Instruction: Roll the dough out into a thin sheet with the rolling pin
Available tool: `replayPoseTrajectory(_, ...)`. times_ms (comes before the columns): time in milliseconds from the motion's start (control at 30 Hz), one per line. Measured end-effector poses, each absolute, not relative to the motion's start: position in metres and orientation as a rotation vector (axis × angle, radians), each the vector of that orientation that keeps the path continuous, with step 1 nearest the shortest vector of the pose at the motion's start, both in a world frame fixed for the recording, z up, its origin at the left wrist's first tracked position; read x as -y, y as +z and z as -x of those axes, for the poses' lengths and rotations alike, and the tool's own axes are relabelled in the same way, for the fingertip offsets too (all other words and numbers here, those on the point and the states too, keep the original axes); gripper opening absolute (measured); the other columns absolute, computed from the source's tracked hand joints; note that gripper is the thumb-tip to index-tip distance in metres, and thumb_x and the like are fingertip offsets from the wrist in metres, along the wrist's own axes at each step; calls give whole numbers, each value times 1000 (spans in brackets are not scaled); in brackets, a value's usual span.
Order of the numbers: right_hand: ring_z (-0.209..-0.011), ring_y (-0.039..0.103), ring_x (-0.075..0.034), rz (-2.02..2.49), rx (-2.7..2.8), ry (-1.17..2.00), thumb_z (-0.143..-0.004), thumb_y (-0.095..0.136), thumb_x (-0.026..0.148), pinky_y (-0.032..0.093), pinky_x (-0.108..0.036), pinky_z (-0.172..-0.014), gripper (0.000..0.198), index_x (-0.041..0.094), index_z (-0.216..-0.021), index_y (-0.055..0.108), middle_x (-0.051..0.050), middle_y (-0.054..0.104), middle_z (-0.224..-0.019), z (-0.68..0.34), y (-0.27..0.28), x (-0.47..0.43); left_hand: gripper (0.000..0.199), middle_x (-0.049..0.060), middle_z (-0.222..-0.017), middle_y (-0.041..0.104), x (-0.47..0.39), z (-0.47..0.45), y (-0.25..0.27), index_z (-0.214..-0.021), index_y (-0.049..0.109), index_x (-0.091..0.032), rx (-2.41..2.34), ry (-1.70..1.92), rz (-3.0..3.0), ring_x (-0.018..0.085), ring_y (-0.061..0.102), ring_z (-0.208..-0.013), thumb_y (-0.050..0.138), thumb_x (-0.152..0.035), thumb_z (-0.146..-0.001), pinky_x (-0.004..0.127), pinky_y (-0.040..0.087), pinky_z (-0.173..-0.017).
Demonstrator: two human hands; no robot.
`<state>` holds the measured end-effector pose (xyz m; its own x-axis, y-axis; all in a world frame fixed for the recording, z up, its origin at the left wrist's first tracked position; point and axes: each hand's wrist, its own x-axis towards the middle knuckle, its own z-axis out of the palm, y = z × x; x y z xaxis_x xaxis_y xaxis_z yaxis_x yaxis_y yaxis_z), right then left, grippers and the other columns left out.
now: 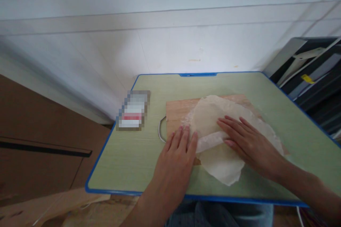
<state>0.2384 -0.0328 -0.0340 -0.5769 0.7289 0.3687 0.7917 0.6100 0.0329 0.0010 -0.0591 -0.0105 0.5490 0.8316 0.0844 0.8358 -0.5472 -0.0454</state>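
Lying on board (177, 111): dough (213, 120), folded. Right hand (246, 142) flat, fingers spread, on top; left hand (177, 152) flat at dough's 8 o'clock edge.

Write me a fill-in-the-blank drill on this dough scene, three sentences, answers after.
1. The thin dough sheet lies on a wooden ____ with a metal handle.
2. The right hand lies flat on top of the ____.
3. The green table has an edge coloured ____.
The left hand rests at the board's near left edge.
Missing words: board; dough; blue
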Motion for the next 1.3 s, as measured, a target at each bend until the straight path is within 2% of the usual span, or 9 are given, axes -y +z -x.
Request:
replayPoseTrajectory(100,-132,39,-23,1301,2546,-253,-96,29,35,36,-49,-105,49,10,-137,39,-12,48,-140,-236,-34,20,47,14,-143,42,51,-1,-13,-136,45,-13,1471,-155,2620,30,39,-132,50,-21,-90,44,41,-104)
replayPoseTrajectory(267,-135,35,-20,1495,2562,-114,-97,19,35,27,-46,-111,52,15,-138,43,-9,42,-144,-210,-20,-29,47,17,-142,44,27,9,-11,-134,46,-11,1496,-195,2601,32,40,-131,48,-26,-90,46,44,-101)
replayPoseTrajectory(467,-139,26,-22,1636,2625,70,-95,23,39,18,-50,-112,53,20,-144,34,-8,31,-150,-178,-9,-96,45,17,-143,43,-10,21,-6,-134,44,-8,1648,-144,2738,26,37,-134,28,-30,-98,43,37,-107)
replayPoseTrajectory(667,-139,26,-26,1653,2548,106,-96,24,40,23,-50,-110,55,12,-141,38,-14,32,-150,-166,-10,-123,46,16,-144,41,-34,27,-1,-136,41,-4,1704,-153,2733,22,29,-138,21,-25,-99,39,27,-113)
replayPoseTrajectory(767,-137,29,-26,1643,2525,21,-96,23,38,25,-49,-110,53,12,-138,42,-14,36,-147,-173,-11,-101,46,18,-144,41,-18,20,-2,-137,39,-4,1673,-108,2689,24,32,-137,26,-26,-98,40,31,-111)
replayPoseTrajectory(900,-133,37,-25,1651,2441,-109,-96,22,34,29,-47,-108,50,15,-135,48,-11,44,-142,-196,-17,-44,50,20,-143,41,30,0,-13,-138,39,-8,1598,-129,2553,31,37,-133,44,-29,-92,46,39,-105)
replayPoseTrajectory(1033,-136,32,-23,1582,2426,-157,-97,20,34,28,-51,-109,49,21,-136,46,-4,42,-144,-212,-24,-1,59,21,-146,35,69,-16,-25,-140,35,-11,1592,-225,2441,36,30,-136,50,-34,-88,53,39,-103)
replayPoseTrajectory(1167,-135,35,-24,1654,2382,-164,-96,21,31,25,-54,-109,49,19,-136,46,-7,43,-143,-203,-21,-15,60,22,-145,36,59,-19,-22,-140,36,-10,1635,-211,2456,37,28,-136,50,-37,-88,58,34,-105)
replayPoseTrajectory(1300,-134,36,-26,1768,2343,-29,-95,24,34,23,-56,-109,50,17,-138,43,-11,42,-144,-176,-11,-70,58,22,-146,35,7,-10,-11,-139,37,-10,1724,-145,2499,35,29,-137,50,-38,-90,54,33,-106)
